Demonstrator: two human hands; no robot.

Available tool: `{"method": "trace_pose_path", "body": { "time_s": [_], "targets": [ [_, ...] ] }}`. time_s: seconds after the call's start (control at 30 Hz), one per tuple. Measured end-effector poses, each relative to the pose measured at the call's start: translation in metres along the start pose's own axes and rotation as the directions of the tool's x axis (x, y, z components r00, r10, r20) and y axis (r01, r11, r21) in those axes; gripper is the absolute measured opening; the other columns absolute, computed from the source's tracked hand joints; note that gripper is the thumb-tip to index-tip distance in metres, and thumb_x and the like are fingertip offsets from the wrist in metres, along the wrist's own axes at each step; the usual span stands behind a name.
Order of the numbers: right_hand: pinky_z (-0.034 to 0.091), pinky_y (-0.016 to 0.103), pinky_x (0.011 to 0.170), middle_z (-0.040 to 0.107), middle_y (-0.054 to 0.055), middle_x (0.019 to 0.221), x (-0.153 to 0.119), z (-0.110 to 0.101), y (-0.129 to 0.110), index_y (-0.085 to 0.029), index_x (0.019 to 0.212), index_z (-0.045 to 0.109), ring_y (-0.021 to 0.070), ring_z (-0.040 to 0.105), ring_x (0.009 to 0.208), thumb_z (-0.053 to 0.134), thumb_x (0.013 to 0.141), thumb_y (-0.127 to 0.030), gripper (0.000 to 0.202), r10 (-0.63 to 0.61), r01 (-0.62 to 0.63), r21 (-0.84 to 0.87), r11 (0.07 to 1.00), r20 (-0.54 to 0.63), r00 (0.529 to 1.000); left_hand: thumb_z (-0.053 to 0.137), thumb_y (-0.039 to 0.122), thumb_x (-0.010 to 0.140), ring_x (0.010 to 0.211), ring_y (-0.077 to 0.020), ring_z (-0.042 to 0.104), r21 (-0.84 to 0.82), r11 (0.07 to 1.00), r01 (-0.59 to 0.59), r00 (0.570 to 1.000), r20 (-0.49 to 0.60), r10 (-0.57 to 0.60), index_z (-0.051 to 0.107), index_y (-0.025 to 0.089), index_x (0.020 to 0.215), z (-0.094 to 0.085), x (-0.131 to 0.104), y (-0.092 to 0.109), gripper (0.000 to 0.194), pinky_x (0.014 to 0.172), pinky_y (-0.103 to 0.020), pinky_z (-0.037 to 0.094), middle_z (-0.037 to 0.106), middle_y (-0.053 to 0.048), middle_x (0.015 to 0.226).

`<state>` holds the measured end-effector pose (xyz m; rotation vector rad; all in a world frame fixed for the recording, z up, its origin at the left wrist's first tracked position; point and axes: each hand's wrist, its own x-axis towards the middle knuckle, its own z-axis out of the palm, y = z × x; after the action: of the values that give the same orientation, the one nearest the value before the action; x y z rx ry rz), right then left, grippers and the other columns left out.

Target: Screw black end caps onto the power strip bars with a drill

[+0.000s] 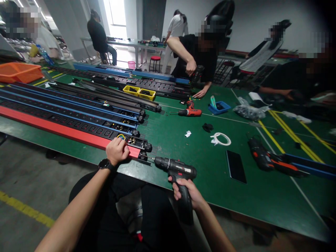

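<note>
My left hand point(117, 151) is closed over the near end of a long red power strip point(78, 136), its fingers curled on the strip. Beside the knuckles, a loop of yellow and green wire point(121, 137) shows. My right hand point(189, 191) grips a black cordless drill point(181, 168) by its handle. The drill points left, and its bit meets or nearly meets the black end fitting point(143, 156) of the red strip; I cannot tell whether they touch. Several blue-edged strips point(112, 115) lie parallel behind, with wiring exposed at their ends.
On the green table point(168, 140) are an orange-red drill point(190, 111), a phone point(236, 166), a white cable ring point(222, 139), another power tool point(262, 154), yellow bins point(139, 92) and an orange basket point(19, 72). Opposite, a co-worker point(195, 52) holds a drill over other strips.
</note>
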<state>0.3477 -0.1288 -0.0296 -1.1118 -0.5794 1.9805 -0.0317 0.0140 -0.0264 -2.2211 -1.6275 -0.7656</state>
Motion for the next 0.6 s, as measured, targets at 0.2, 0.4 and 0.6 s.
{"method": "trace_pose_path", "body": {
  "time_s": [0.2,0.4,0.6],
  "targets": [
    [0.043,0.026,0.049,0.057,-0.002,0.059,0.001,-0.002,0.001,-0.010,0.111,0.074,0.0108,0.050,0.046,0.081,0.078,-0.042,0.046,0.057,-0.056,0.034,0.998,-0.030,0.998,0.059,0.027,0.085,0.083,-0.0278,0.056,0.038,0.999,-0.011,1.000,-0.009,0.011,0.055,0.023,0.076,0.000,0.000,0.001,0.010,0.070,-0.040,0.037,0.058,-0.009,0.080],
    [0.046,0.027,0.052,0.058,-0.001,0.060,0.002,-0.003,-0.009,-0.008,0.113,0.074,0.0119,0.051,0.050,0.081,0.076,-0.041,0.050,0.110,-0.110,0.072,0.991,0.003,0.994,0.058,0.027,0.086,0.083,-0.0277,0.055,0.041,0.999,-0.015,1.000,-0.003,0.015,0.055,0.023,0.076,-0.002,0.001,0.002,0.012,0.070,-0.040,0.037,0.056,-0.009,0.080],
    [0.047,0.023,0.055,0.054,-0.001,0.064,0.001,-0.003,-0.005,-0.008,0.107,0.074,0.0092,0.046,0.052,0.081,0.073,-0.039,0.047,0.147,-0.158,0.198,0.967,0.070,0.987,0.057,0.027,0.090,0.083,-0.0274,0.054,0.039,0.999,-0.036,0.999,0.029,0.035,0.056,0.023,0.076,-0.007,0.003,0.005,0.014,0.072,-0.041,0.038,0.055,-0.009,0.080]
  ]
}}
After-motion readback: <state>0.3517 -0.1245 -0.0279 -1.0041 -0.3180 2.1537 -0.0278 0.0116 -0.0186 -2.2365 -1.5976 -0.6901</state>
